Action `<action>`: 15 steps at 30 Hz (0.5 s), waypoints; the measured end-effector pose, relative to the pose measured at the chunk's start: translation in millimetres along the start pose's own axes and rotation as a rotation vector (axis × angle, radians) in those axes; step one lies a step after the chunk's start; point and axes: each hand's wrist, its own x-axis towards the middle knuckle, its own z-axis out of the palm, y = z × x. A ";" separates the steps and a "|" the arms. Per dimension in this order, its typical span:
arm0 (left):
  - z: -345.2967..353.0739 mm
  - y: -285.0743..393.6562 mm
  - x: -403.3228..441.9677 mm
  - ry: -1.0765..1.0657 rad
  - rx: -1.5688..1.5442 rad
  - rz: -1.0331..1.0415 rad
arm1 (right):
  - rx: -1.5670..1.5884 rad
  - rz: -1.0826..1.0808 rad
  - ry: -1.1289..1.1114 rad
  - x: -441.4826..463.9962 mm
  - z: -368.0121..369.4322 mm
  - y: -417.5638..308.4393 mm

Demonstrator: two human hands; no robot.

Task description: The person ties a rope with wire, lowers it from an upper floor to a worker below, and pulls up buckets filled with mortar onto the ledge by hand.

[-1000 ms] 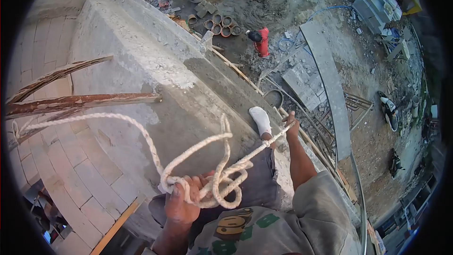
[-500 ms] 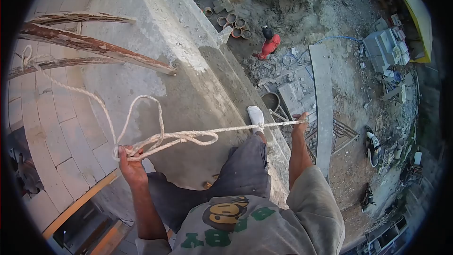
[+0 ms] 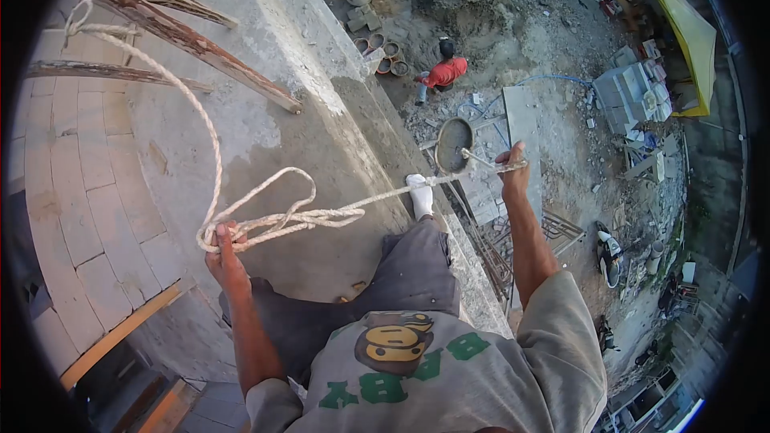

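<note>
Loops of pale rope are bunched in my left hand, which is closed on them over the concrete ledge. The rope runs across, past my white-socked foot, to my right hand, whose fingers are closed on it over the drop. From there a short length leads back to a round bucket with grey contents, beyond the ledge edge. Whether the bucket hangs or rests on something, I cannot tell. The rope's other end is tied around the wooden poles at upper left.
Far below, a person in a red top stands near several buckets. A long board, metal frames, stacked blocks and a yellow canopy are on the ground. Block paving lies left.
My right hand has moved farther out, still holding the rope. The bucket now shows more fully and nearer the ledge edge. The person below has turned. My view has shifted slightly.
</note>
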 end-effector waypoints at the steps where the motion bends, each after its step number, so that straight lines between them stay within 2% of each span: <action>1: -11.6 14.7 2.4 0.011 -0.021 0.044 | -0.052 -0.092 -0.085 -22.2 -3.2 -38.3; 6: -106.5 150.0 27.5 0.173 0.004 0.392 | -0.190 -0.506 -0.346 -147.1 -22.0 -310.0; 7: -134.7 178.8 30.3 0.260 0.029 0.476 | -0.119 -0.640 -0.313 -183.2 -16.7 -356.1; 8: -163.6 203.5 30.6 0.309 0.015 0.560 | 0.048 -0.631 -0.325 -215.7 -9.6 -389.9; 9: -194.0 221.5 29.0 0.354 0.028 0.613 | 0.149 -0.718 -0.412 -255.5 -5.7 -424.9; 10: -224.5 235.6 23.9 0.363 0.063 0.650 | 0.346 -0.790 -0.547 -285.4 -1.9 -452.5; 12: -279.6 247.1 18.7 0.336 0.048 0.719 | 0.579 -1.124 -1.081 -330.0 -9.6 -511.1; 15: -357.7 245.2 -26.1 0.447 0.022 0.681 | 0.881 -1.428 -0.931 -401.6 -9.7 -612.4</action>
